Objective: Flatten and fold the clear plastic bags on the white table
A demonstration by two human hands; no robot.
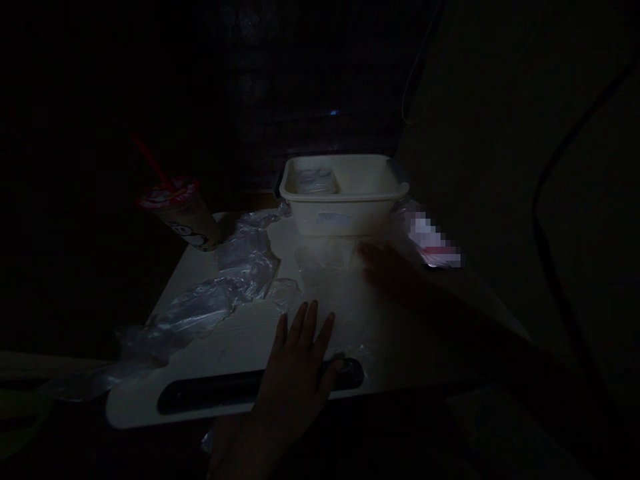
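My left hand (pixel 295 373) lies flat with fingers spread near the front edge of the white tabletop (pixel 220 340), over a long dark slot (pixel 210 390). My right hand (pixel 383 267), dark and a little blurred, reaches in from the right with its fingers stretched out. It is closest to a thin clear plastic piece (pixel 325 257) in front of a white plastic bin (pixel 345 217); whether it touches that piece I cannot tell. Inside the bin, on its left side, sits a stack of clear plastic packets (pixel 315 180).
Crumpled clear plastic (pixel 200 307) stretches along the table's left side. A lidded drink cup (pixel 185 217) with a red straw (pixel 150 157) stands at the back left. Right of the bin is a bright, pixelated patch (pixel 433 243). A dark cable (pixel 540 220) hangs at far right.
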